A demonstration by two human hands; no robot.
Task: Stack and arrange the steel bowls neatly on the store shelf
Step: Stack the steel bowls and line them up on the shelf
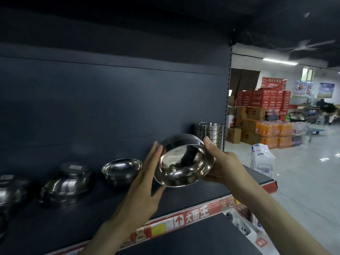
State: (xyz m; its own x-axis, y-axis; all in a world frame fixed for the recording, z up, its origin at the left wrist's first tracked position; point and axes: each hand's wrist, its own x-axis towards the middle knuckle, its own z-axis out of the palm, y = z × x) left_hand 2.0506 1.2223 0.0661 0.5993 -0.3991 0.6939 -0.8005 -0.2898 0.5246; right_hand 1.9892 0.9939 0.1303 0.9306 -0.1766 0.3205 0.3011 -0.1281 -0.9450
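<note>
I hold a shiny steel bowl (182, 162) above the dark shelf (103, 208), tilted so its inside faces me. My right hand (220, 162) grips its right rim, thumb over the top edge and fingers behind. My left hand (145, 183) presses flat, straight fingers against its left side. A tall stack of steel bowls (211, 134) stands behind it at the shelf's right end. To the left sit a small upright stack of bowls (120, 172), an upside-down stack (67, 186) and another upside-down bowl (10, 190) at the frame's left edge.
The shelf's front edge carries a red price strip (193, 216). A lower shelf (202, 240) lies below. To the right are an open aisle floor, a white bag (262, 159), and piled cartons and drink packs (263, 118). A person stands far back right.
</note>
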